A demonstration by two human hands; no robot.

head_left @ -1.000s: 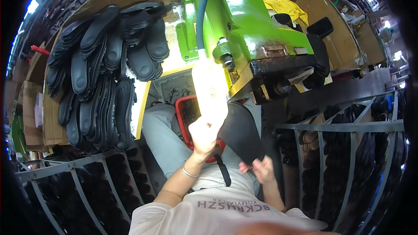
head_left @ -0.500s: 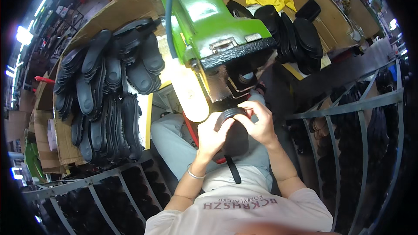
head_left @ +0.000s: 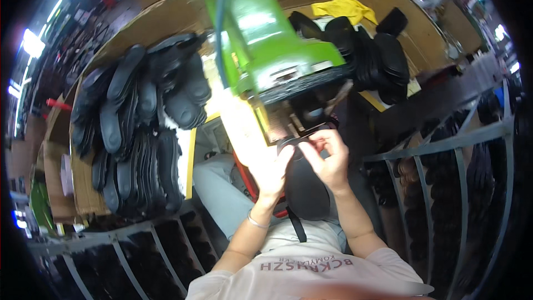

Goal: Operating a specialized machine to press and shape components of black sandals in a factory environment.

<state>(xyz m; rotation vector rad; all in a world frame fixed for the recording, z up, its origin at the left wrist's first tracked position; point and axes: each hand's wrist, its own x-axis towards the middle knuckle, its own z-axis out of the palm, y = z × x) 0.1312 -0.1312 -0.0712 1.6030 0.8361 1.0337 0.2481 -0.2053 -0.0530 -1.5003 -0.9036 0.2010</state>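
Observation:
A black shoe sole [head_left: 306,191] lies lengthwise in front of me, its far end just under the head of a green machine [head_left: 269,44]. My left hand [head_left: 269,171] grips the left edge of that far end, with the thumb on top and strong lamp light washing over the fingers. On the right edge my right hand [head_left: 332,161] pinches the sole between thumb and bent fingers. Both thumbs point inward, close together. Where the sole's tip meets the dark parts below the machine head is hard to make out.
Stacks of black soles [head_left: 139,161] cover the table to the left. More dark soles [head_left: 383,58] are piled at the right, beside a yellow cloth [head_left: 344,9]. Cardboard walls [head_left: 161,25] enclose the back. Metal racks [head_left: 438,150] filled with dark pieces stand on both sides.
Both hands have moved the sole forward to the machine head. The far end, curled up toward me before, now lies flatter, and more of the sole's length shows.

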